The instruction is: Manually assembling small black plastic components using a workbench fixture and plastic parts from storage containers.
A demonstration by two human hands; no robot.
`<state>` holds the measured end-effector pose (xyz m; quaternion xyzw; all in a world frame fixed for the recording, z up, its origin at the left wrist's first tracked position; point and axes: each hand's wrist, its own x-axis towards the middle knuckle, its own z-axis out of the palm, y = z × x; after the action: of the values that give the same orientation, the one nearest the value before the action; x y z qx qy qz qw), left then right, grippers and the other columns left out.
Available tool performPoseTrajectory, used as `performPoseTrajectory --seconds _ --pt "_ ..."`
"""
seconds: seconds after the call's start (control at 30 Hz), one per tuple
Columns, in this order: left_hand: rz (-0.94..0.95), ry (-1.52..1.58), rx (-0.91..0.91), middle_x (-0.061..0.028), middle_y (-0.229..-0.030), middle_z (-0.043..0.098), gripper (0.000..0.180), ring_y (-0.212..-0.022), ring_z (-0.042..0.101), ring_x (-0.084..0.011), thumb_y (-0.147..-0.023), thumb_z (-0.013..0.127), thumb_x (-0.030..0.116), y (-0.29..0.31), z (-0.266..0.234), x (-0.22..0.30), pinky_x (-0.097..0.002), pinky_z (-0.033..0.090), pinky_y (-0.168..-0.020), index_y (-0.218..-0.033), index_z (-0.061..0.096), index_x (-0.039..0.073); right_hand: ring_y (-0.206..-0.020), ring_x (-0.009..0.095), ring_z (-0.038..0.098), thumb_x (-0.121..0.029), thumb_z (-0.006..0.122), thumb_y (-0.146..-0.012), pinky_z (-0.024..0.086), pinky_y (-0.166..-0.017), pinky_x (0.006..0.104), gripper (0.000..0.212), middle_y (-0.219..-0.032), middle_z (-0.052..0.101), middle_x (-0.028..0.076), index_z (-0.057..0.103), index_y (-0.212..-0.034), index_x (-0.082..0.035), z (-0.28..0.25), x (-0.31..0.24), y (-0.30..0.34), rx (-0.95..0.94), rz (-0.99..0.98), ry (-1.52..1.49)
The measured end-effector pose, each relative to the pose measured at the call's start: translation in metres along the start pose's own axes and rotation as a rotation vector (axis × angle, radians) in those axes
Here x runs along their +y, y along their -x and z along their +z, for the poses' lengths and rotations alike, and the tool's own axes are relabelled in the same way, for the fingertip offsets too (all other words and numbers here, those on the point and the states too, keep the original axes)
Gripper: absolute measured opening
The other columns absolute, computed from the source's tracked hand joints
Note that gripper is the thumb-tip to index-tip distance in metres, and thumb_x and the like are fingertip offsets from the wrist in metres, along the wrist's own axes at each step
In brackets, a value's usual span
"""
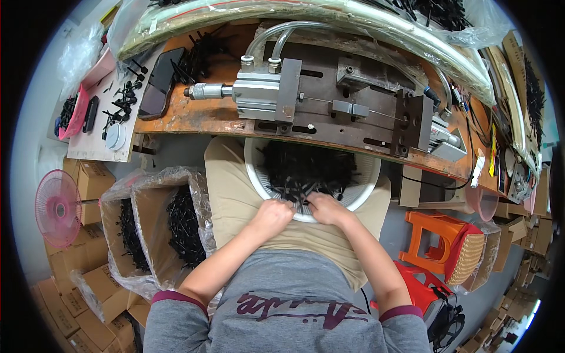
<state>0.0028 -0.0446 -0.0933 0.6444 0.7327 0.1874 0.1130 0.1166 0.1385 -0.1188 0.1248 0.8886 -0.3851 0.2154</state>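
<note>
A round white plastic basket (254, 176) rests on my lap, partly under the table edge. Inside it lies a heap of small black plastic parts (309, 167), stick-like with thicker ends. My left hand (274, 216) is curled closed at the basket's near rim; what its fingers hold is hidden. Beside it, my right hand (327, 209) has its fingers bent round black parts at the near side of the heap. A few of these parts show between the two hands.
On the wooden table (194, 120) ahead stands a metal clamping fixture (347, 106) with air cylinders and clear hoses. A phone (160, 82) lies left of it. Plastic-lined boxes (156, 226) of black parts stand at my left, near a pink fan (57, 207). An orange stool (432, 241) is at right.
</note>
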Motion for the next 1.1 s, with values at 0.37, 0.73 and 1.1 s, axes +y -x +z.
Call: performPoseTrajectory --seconds 0.37,0.73,1.1 --pt "-0.361 0.423 0.116 -0.0101 -0.092 0.071 0.025 -0.076 0.071 -0.0202 -0.08 0.077 0.013 -0.014 -0.069 0.027 -0.0302 0.057 -0.066 -0.101 0.071 0.003 -0.08 0.024 0.067 -0.009 0.066 -0.087 0.053 -0.073 0.0334 0.025 -0.097 0.069 0.013 0.061 -0.11 0.0 -0.038 -0.054 0.035 0.363 -0.114 -0.672" --pt "-0.164 1.24 0.376 -0.0086 -0.097 0.062 0.031 -0.082 0.069 -0.0154 -0.071 0.082 -0.004 -0.051 -0.137 0.071 -0.027 0.059 -0.071 -0.098 0.067 -0.003 -0.075 0.016 0.054 0.004 0.057 -0.074 0.045 -0.076 0.0286 0.045 -0.115 0.054 0.019 0.044 -0.117 -0.002 -0.083 -0.113 0.084 0.207 -0.645 -1.962" --pt "-0.132 1.393 0.42 -0.0118 -0.101 0.06 0.029 -0.087 0.068 -0.0194 -0.073 0.079 -0.008 -0.052 -0.15 0.074 -0.029 0.059 -0.076 -0.098 0.066 -0.006 -0.07 0.013 0.05 0.0 0.057 -0.066 0.042 -0.081 0.035 0.054 -0.113 0.052 0.018 0.042 -0.118 -0.005 -0.095 -0.129 0.082 0.125 -0.774 -1.985"
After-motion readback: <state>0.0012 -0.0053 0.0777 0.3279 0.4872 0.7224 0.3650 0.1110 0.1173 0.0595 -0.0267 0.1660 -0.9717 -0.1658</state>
